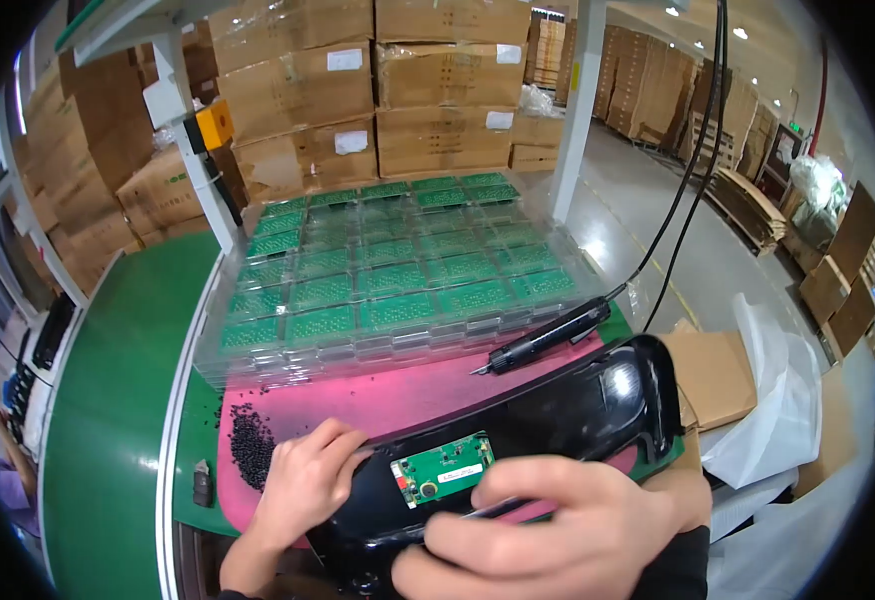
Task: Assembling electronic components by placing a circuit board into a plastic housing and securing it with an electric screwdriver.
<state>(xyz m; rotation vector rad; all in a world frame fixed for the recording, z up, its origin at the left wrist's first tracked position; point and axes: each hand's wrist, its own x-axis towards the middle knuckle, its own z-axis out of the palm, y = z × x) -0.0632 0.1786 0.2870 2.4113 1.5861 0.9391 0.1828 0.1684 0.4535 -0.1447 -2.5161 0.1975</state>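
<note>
A glossy black plastic housing (558,410), long and curved at its right end, lies slantwise before me. A green circuit board (448,466) with a white label and a red part sits on it. My left hand (308,475) is closed at the housing's left end, fingers bent together against its edge. Over the housing's near edge, just below the board, is my right hand (558,525), partly blurred. Its bent fingers are apart, and I see nothing held in them. Behind the housing lies a black electric screwdriver (550,336), its bit pointing left.
A pink mat (303,400) covers the bench, with a pile of small black screws (251,445) on its left. Stacked clear trays (388,320) of green boards stand behind. Cartons (298,90) rise beyond. A green conveyor belt (123,400) runs at left; a cardboard box (710,375) stands right.
</note>
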